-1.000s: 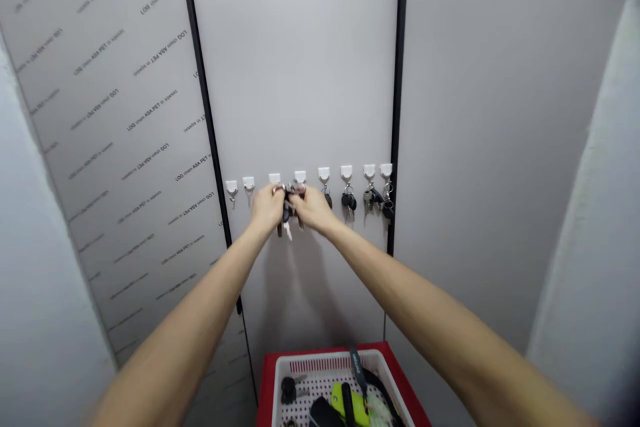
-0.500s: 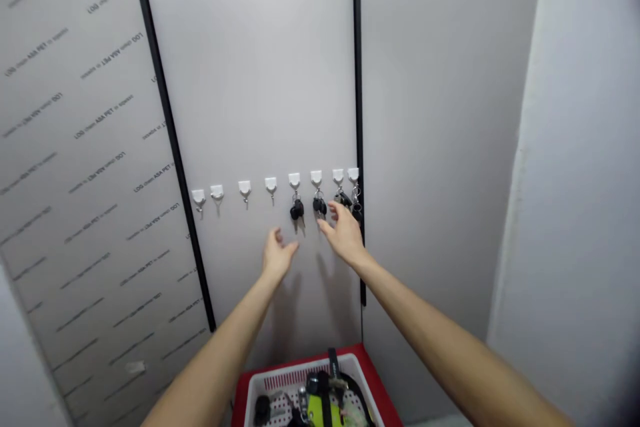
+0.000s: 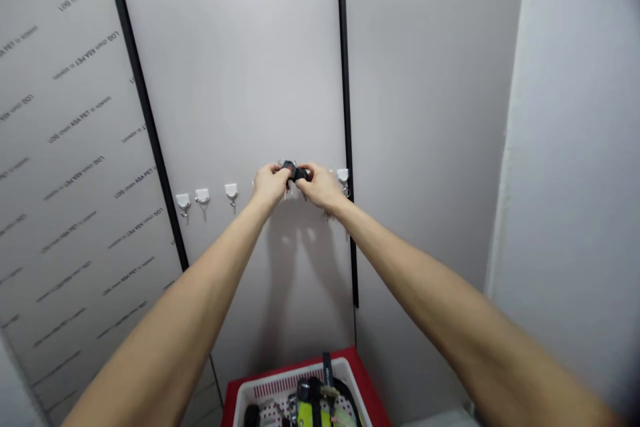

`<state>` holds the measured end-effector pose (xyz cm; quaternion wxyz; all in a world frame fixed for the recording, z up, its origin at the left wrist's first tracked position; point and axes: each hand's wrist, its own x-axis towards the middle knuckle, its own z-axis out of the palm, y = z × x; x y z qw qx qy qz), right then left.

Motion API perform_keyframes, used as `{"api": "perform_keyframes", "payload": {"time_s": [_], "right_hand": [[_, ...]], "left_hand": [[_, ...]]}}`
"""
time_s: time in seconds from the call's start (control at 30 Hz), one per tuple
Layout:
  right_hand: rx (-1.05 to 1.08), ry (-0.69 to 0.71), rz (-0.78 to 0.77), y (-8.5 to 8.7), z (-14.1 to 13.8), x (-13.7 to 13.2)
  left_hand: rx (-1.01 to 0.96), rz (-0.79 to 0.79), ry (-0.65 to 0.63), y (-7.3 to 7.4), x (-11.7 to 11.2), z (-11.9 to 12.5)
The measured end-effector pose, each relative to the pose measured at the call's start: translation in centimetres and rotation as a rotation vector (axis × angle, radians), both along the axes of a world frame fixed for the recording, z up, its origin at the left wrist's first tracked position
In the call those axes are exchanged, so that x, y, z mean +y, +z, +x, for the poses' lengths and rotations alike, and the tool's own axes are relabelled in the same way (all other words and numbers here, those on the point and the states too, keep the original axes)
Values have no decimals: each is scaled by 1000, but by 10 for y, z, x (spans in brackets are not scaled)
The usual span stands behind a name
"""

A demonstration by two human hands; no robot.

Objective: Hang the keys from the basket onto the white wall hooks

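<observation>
My left hand [image 3: 271, 185] and my right hand [image 3: 321, 187] meet in front of the middle cabinet panel at hook height. Between their fingertips is a bunch of black-headed keys [image 3: 301, 175], pinched from both sides. Part of a metal ring shows above the fingers. Whether the ring is still on a hook cannot be seen. Most hooks behind my hands are hidden. To the left, a white adhesive hook [image 3: 231, 191] and two more stay visible without keys. At the far right, another white hook [image 3: 343, 176] carries a ring, its lower part behind my right wrist.
Below, a white plastic basket [image 3: 336, 368] stands on a red surface [image 3: 367, 383], holding black and yellow-green items and loose keys. Long black handles [image 3: 345, 80] run down both edges of the panel. A pale wall [image 3: 570, 147] bounds the right side.
Both hands have moved up and come together, closing on the black-headed keys; before, they were apart and open below and beside the hanging keys. The view has shifted slightly.
</observation>
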<state>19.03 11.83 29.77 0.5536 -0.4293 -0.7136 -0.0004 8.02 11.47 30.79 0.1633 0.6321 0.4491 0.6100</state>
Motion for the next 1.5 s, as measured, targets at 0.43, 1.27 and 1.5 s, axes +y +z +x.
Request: {"api": "perform_keyframes", "payload": {"time_s": [0.43, 1.27, 1.5], "right_hand": [[-213, 181, -480, -189, 35, -55], [-92, -35, -60, -34, 54, -29], [-464, 252, -628, -209, 31, -75]], "left_hand": [[504, -521, -188, -198, -60, -18], [446, 31, -72, -28, -23, 49], [676, -396, -214, -216, -96, -17]]}}
